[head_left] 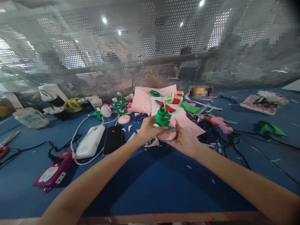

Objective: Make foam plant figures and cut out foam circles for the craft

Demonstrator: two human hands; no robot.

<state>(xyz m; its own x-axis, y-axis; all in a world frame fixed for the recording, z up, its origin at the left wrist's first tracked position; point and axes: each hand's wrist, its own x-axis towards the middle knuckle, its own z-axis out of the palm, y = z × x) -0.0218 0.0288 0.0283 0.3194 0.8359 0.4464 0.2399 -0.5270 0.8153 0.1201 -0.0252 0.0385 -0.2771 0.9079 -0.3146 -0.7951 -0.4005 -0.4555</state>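
Both my hands meet above the middle of the blue table [150,187] around a small paper tree [163,117]: green paper loops on a thin wooden stick standing on a round pink base. My left hand [150,128] pinches the green loops from the left side. My right hand [184,139] cups the pink base from below and the right, fingers curled round it. A second, similar green paper tree [122,107] on a pink disc stands further back to the left.
Pink paper sheets [142,98], green paper [190,107], a glue bottle [174,99] and a pink glue gun [221,123] lie behind. Left: a black phone [113,139], white power bank [90,142], purple power strip [53,172], cables. A perforated screen [150,47] closes the back; people sit beyond.
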